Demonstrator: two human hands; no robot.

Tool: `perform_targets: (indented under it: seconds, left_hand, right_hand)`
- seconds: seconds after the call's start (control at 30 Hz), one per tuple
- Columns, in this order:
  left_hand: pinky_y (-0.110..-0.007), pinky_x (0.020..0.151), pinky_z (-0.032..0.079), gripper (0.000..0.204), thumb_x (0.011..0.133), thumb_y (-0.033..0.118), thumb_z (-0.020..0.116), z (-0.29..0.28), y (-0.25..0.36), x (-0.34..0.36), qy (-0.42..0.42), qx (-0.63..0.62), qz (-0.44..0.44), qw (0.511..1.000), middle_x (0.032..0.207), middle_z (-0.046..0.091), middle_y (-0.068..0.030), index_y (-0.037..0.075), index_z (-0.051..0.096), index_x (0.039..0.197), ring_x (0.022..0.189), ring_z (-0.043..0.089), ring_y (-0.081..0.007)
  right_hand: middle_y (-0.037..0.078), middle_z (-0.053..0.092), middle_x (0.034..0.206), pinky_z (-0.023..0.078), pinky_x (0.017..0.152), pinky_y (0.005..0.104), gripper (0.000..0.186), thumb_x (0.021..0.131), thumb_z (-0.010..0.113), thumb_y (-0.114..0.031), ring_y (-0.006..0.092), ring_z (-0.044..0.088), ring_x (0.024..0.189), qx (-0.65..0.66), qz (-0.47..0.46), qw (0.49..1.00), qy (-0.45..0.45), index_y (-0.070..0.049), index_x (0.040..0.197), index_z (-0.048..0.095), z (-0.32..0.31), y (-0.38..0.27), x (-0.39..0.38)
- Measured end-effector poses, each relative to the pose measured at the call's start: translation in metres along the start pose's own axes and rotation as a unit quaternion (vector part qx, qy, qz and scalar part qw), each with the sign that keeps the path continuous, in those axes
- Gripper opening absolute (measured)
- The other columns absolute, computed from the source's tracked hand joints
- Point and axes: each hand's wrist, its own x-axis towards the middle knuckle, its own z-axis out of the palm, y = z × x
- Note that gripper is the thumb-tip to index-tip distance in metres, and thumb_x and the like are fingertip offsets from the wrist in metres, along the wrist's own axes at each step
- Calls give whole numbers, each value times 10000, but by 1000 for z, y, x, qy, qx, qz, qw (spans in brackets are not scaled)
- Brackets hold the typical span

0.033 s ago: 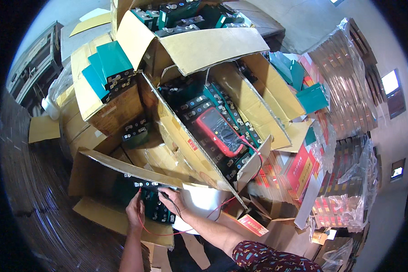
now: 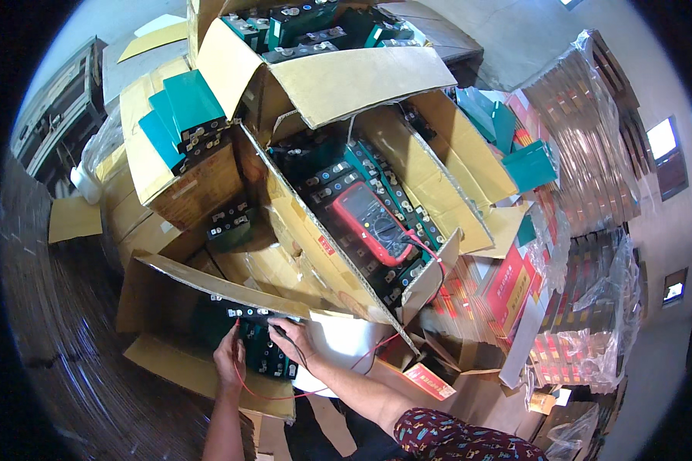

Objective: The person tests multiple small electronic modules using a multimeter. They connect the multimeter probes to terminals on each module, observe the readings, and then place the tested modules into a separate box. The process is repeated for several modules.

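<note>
My left hand (image 2: pixel 229 358) is closed on a red test probe, its tip at the terminals of the green battery cells (image 2: pixel 263 355) in the near cardboard box (image 2: pixel 184 367). Pinched in my right hand (image 2: pixel 291 342) is a black test probe (image 2: pixel 281 333), pointed at the same row of cells. A red lead (image 2: pixel 307 393) loops below my hands and runs up to the right. The red-cased multimeter (image 2: pixel 371 223) lies face up on battery cells in the middle box; its reading is too small to make out.
Several teal cells (image 2: pixel 183 111) lie on a box at the left. More cells fill an open box (image 2: pixel 307 34) at the far side. Cardboard flaps (image 2: pixel 223 286) stand up between the boxes. Flattened cartons (image 2: pixel 584 146) are stacked at the right, partly under plastic wrap.
</note>
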Motion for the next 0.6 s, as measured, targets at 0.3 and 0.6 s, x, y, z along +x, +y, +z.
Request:
perform_targets:
  seconds: [0.3, 0.6]
  left_hand:
    - [-126, 628, 345, 397, 1078, -8, 485, 8, 15, -4, -3, 4, 2, 1000, 928, 541, 62, -88, 573, 1457, 700, 420, -16]
    - [-178, 589, 325, 430, 1099, 157, 500, -2, 7, -1, -31, 34, 32, 998, 868, 501, 46, -84, 574, 1446, 659, 407, -33]
  right_hand:
    - [174, 782, 1052, 587, 871, 363, 243, 909, 775, -114, 286, 762, 969, -7, 18, 1000, -12, -43, 1142, 768, -1, -3, 0]
    - [170, 784, 1065, 585, 899, 365, 255, 913, 772, -108, 289, 763, 991, -7, -4, 1000, -8, -39, 1158, 761, 2, 0, 0]
